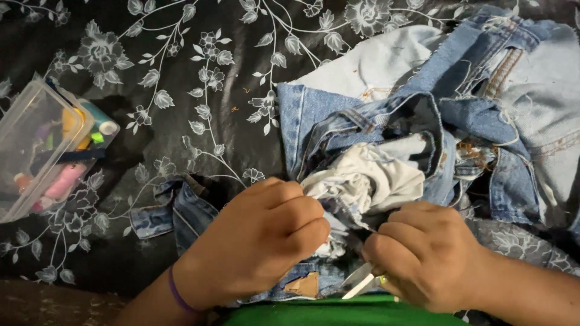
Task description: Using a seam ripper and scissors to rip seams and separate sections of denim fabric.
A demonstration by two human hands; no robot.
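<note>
Jeans (pixel 386 121), rumpled at centre-right of frame on the floral black bedsheet (pixel 151 90), look soft, limp, fairly heavy; left hand (pixel 266 235) pinches the thin white pocket lining (pixel 368 175) closed, right hand (pixel 423 253) grips a small blade-like tool (pixel 357 281); best held at stiff seams.

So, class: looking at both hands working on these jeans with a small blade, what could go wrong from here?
1. The right hand holds a small blade close to the left hand, whose fingers pinch the white pocket lining; a slip could nick them.
2. The blade might cut the lining or the denim jeans, which are bunched together.
</note>
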